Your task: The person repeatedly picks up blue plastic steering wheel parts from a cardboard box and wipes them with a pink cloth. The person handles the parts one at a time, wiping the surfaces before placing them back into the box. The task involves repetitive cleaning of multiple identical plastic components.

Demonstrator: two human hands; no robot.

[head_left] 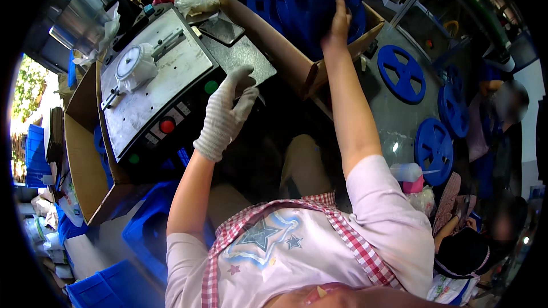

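Note:
My left hand (227, 113), in a white knitted glove, is raised in front of a flat-topped machine (165, 74). Its thumb and fingers are apart, with nothing between them. Farther off to the right, my bare right hand (338, 25) grips a blue plastic reel (311, 8) at a cardboard box (260, 34). One digit lies up along the reel; the other fingers are hidden behind it. More blue reels crowd the box. On the machine's metal top sits a round white fixture (131, 65) wrapped in thin plastic.
A red button (167, 125) and a green button (211, 87) line the machine's front. A phone (222, 30) lies beside it. Several blue reels (402, 74) rest on a grey surface at right, where other people sit. Blue crates (111, 285) stand lower left.

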